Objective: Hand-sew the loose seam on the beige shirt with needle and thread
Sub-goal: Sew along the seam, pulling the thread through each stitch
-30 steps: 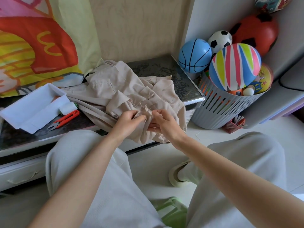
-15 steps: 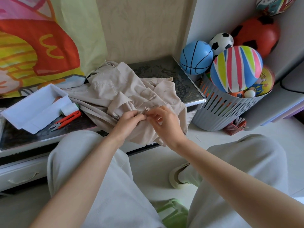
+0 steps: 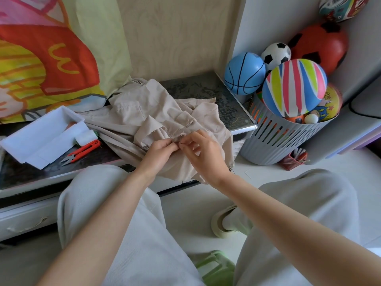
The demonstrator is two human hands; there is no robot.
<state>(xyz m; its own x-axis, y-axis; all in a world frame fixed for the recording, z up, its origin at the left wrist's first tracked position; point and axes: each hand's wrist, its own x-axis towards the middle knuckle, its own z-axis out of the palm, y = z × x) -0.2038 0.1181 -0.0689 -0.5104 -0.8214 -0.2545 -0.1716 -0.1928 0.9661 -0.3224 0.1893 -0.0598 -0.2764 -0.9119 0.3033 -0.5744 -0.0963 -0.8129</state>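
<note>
The beige shirt [image 3: 144, 116] lies crumpled on a low dark table [image 3: 206, 87], its front part hanging over the edge. My left hand [image 3: 158, 151] pinches a fold of the shirt at a frayed seam [image 3: 181, 134]. My right hand [image 3: 203, 153] is right beside it, thumb and forefinger pinched together at the same seam, the other fingers spread. The needle and the thread are too small to make out between the fingertips.
A white tray [image 3: 37, 139] and a white thread spool [image 3: 85, 137] sit at the table's left, with red thread snips [image 3: 82, 150] in front. A grey slotted basket [image 3: 288, 139] full of balls stands to the right. My knees are below the table edge.
My right hand has risen from under the fold to the top of the seam, next to my left fingertips. My left hand keeps its pinch on the cloth.
</note>
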